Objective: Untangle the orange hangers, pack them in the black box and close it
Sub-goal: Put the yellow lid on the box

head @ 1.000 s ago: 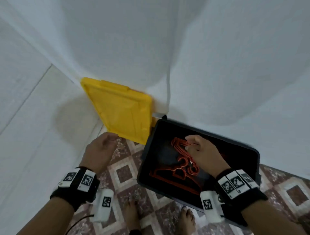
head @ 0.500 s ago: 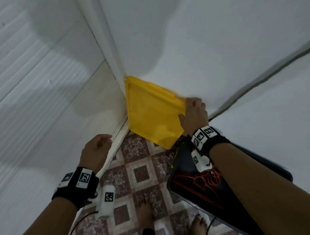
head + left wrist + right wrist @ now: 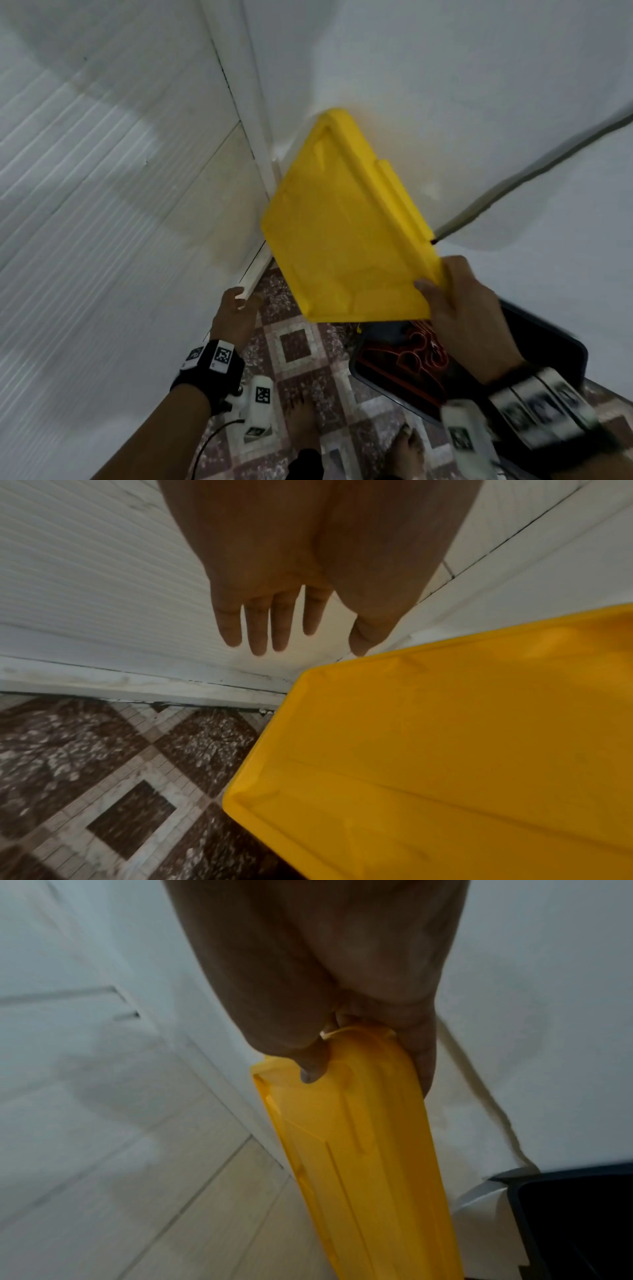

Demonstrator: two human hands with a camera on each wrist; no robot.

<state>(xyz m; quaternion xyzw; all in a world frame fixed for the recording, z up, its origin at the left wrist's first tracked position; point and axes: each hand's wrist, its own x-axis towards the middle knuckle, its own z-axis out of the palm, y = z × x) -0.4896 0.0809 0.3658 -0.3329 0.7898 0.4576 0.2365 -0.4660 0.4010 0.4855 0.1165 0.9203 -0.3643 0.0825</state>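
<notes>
While the right hand (image 3: 469, 318) pinches one corner of the flat yellow plastic lid (image 3: 346, 236) above the black plastic box (image 3: 548, 346) holding orange plastic hangers (image 3: 414, 353), the open-fingered left hand (image 3: 236, 318) hovers empty; the stiff, seemingly light lid looks best steadied by opposite edges.

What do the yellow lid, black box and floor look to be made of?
Yellow lid: likely moulded plastic, smooth semi-gloss; raised ribs, rounded rim, uniform colour. Right hand grips its corner.
Black box: probably plastic too, dark with a slight sheen; rounded thin rim. Too blurred to be sure.
Floor: looks like ceramic or stone tile; speckled brown and pale diamond pattern with straight seams.
</notes>
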